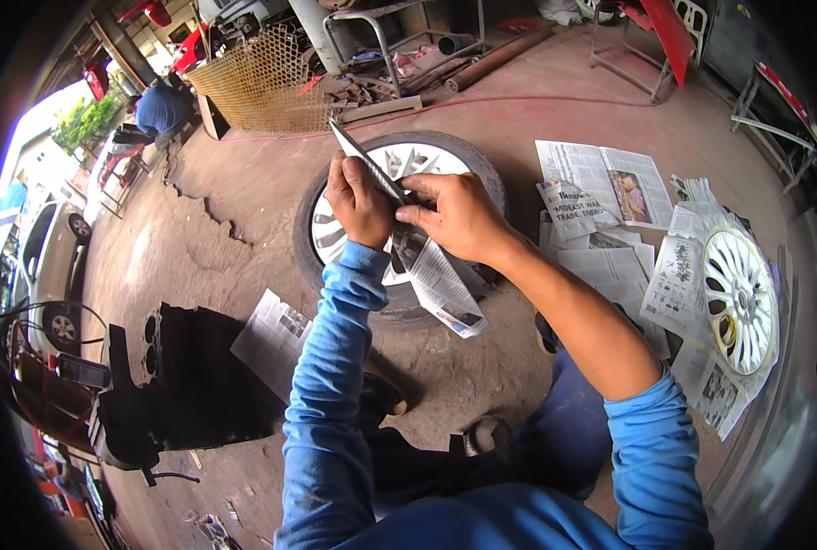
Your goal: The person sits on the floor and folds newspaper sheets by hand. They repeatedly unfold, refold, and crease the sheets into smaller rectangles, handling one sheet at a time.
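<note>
Above a car wheel, I hold a long folded sheet of newspaper (445, 286). My left hand (361, 200) is closed round its upper part, and the thin tip sticks up past the fingers. Thumb and fingers of my right hand (456, 216) pinch the same newspaper just to the right, while its wider lower end hangs down over the tyre. The wheel lies flat on the floor, with a black tyre (487, 174) and a white spoked rim (328, 240). My hands and the paper hide much of the rim's middle.
To the right, newspaper sheets (601, 266) cover the floor, with a white spoked rim (743, 298) on them. A black panel (209, 376) and another newspaper sheet (276, 339) lie at left. Metal mesh (266, 82) and a metal frame (381, 41) stand behind. A person (163, 108) crouches far left.
</note>
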A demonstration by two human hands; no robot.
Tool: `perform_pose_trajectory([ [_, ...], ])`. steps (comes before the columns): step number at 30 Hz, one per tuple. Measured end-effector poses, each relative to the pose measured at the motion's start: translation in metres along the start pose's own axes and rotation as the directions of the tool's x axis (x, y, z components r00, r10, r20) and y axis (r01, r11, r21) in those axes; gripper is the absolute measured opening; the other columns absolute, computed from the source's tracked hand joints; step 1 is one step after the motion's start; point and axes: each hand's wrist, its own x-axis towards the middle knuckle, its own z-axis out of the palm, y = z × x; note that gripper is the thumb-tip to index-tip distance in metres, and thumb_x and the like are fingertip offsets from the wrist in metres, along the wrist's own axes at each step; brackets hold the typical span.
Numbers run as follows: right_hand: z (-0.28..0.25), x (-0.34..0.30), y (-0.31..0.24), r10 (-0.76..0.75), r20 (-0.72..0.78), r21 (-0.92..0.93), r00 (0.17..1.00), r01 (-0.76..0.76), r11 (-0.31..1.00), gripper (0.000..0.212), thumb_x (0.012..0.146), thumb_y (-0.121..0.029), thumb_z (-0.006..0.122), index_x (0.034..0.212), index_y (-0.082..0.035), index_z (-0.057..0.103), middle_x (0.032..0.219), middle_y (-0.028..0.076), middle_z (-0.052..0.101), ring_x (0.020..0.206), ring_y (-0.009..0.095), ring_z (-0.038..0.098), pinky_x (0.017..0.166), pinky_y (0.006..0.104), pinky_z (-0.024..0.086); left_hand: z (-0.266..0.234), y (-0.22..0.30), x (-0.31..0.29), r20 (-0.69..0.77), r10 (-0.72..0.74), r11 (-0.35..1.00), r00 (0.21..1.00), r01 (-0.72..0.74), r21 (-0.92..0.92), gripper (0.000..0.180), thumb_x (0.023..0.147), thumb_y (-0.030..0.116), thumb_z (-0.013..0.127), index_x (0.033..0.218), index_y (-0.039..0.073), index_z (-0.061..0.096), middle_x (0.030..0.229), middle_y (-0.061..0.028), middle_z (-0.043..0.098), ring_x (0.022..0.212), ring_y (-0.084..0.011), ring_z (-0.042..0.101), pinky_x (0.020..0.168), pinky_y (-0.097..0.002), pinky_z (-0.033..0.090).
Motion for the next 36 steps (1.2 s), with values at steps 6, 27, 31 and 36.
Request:
perform_pose_trajectory([
  [6,0.004,-0.001,0.007,-0.031,-0.171,-0.059,0.985,0.021,0.998,0.01,0.071,-0.009,0.063,0.075,-0.001,0.063,0.062,0.018,0.057,0.057,0.034,0.058,0.052,0.0377,0.044,0.009,0.013,0.007,0.074,-0.061,0.996,0.995,0.066,-0.065,0.03,0.095,0.024,0.04,0.082,-0.001,0.052,0.069,-0.0038,0.053,0.06,-0.0093,0.046,0.055,-0.0234,0.038],
  [27,0.024,-0.007,0.015,-0.095,-0.292,-0.08,0.952,0.074,0.994,0.013,0.081,-0.006,0.047,0.087,0.005,0.043,0.069,0.028,0.056,0.069,0.043,0.057,0.059,0.0484,0.045,0.018,0.038,0.013,0.453,-0.261,0.668,0.853,0.498,-0.553,0.024,0.095,0.031,0.037,0.092,0.009,0.045,0.072,-0.0027,0.043,0.064,-0.02,0.047,0.059,-0.0317,0.042],
  [31,0.024,-0.009,0.012,-0.089,-0.315,-0.058,0.945,0.075,0.996,0.014,0.082,-0.006,0.047,0.088,0.005,0.043,0.073,0.028,0.056,0.068,0.043,0.057,0.058,0.0472,0.045,0.02,0.046,0.016,0.461,-0.27,0.609,0.845,0.521,-0.598,0.024,0.094,0.033,0.038,0.092,0.01,0.045,0.073,-0.0016,0.042,0.063,-0.0183,0.044,0.059,-0.0323,0.04],
  [36,0.029,-0.013,0.007,-0.057,-0.3,-0.087,0.952,0.032,0.996,0.016,0.081,-0.007,0.048,0.09,0.006,0.045,0.074,0.027,0.058,0.07,0.041,0.058,0.06,0.0453,0.046,0.032,0.049,0.006,0.181,-0.306,0.832,0.935,0.355,-0.427,0.021,0.096,0.024,0.035,0.085,0.008,0.042,0.064,-0.0005,0.04,0.051,-0.0095,0.039,0.044,-0.0233,0.036],
])
